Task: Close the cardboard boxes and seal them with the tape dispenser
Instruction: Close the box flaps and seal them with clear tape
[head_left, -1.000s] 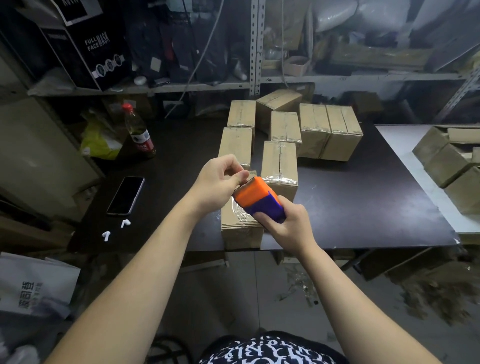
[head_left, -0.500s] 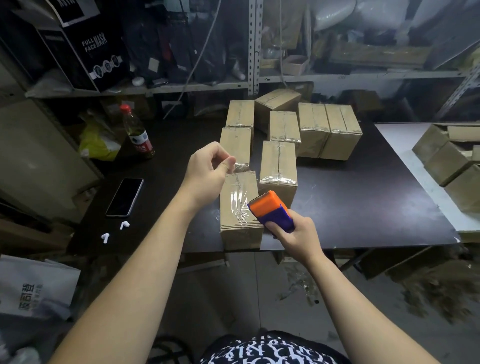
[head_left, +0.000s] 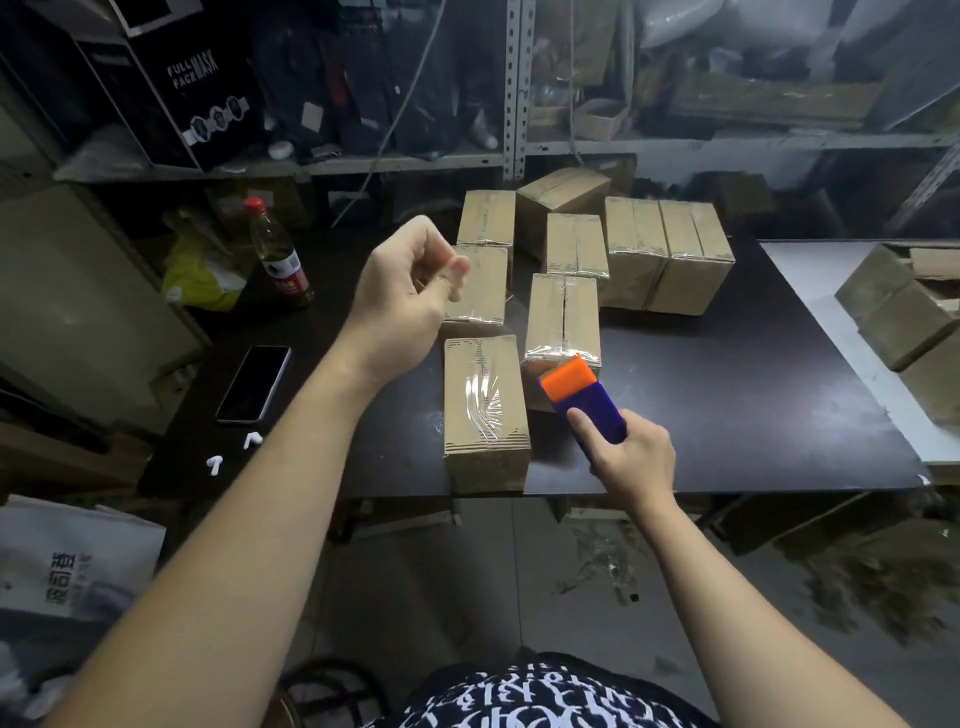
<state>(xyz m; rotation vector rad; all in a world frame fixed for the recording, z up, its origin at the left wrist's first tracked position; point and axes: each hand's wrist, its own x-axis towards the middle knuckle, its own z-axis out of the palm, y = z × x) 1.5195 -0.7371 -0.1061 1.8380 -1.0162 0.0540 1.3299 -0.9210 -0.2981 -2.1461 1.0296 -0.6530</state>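
A closed cardboard box (head_left: 485, 410) with shiny tape along its top stands at the near edge of the black table (head_left: 727, 395). My right hand (head_left: 631, 457) grips the orange and purple tape dispenser (head_left: 582, 397) just right of that box, its orange end in front of a second taped box (head_left: 563, 317). My left hand (head_left: 410, 296) hovers above and left of the near box, fingers loosely curled with thumb and fingertips close together; whether any tape is pinched there I cannot tell. Several more taped boxes (head_left: 670, 254) stand behind.
A phone (head_left: 254, 383) and two white earbuds (head_left: 252, 440) lie at the table's left. An oil bottle (head_left: 278, 254) and a yellow bag (head_left: 200, 275) stand further back. More boxes (head_left: 904, 317) sit on a white surface at right. Shelving runs behind.
My hands have parted: the left rose up and left away from the dispenser, and the right drew the dispenser down to the right off the near box.
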